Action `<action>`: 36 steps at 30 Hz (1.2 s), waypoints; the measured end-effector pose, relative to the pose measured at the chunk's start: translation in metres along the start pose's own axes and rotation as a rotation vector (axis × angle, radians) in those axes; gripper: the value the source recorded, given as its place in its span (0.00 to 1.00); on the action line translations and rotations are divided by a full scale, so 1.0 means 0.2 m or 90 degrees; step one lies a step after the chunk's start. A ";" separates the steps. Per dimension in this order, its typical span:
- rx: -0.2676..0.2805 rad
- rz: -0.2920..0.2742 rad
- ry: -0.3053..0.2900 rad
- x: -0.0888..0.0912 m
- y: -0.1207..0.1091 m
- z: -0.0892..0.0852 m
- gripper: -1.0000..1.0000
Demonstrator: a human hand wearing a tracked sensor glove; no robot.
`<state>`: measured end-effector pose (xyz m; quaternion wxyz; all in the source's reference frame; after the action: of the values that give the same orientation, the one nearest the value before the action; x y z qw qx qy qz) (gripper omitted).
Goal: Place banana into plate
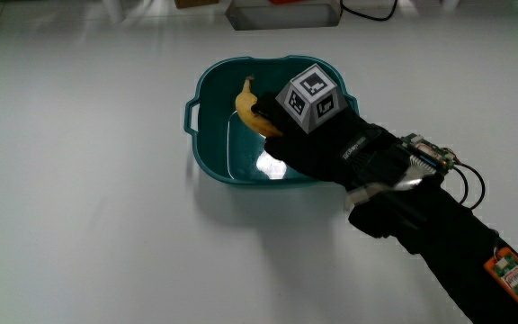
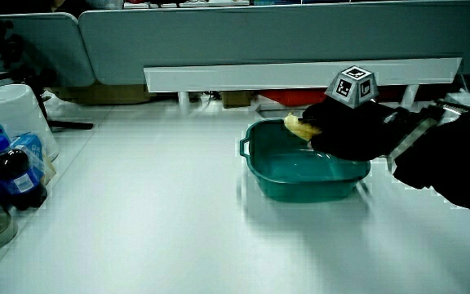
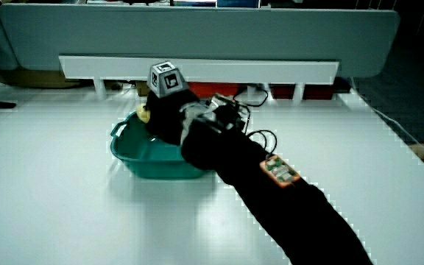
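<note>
A yellow banana (image 1: 248, 106) is held over the inside of a teal plate (image 1: 210, 157), a deep basin with small handles. The hand (image 1: 288, 119) in its black glove is over the plate, its fingers curled around the banana. The patterned cube (image 1: 310, 97) sits on the back of the hand. In a side view the banana (image 2: 299, 126) shows just above the plate's rim (image 2: 300, 181), poking out of the hand (image 2: 333, 129). In a side view the hand (image 3: 166, 110) and forearm hide most of the plate (image 3: 140, 160); only a bit of banana (image 3: 145, 114) shows.
A white box (image 1: 281, 13) lies on the table farther from the person than the plate. In a side view a bottle with a blue label (image 2: 11, 175) and a white container (image 2: 11, 114) stand at the table's edge. A low partition (image 2: 300, 75) runs along the table.
</note>
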<state>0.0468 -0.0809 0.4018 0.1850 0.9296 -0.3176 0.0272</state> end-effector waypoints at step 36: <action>-0.194 -0.103 0.013 0.15 0.31 -0.54 0.50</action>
<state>0.0409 -0.1040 0.5279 0.3283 0.9130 -0.2407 -0.0269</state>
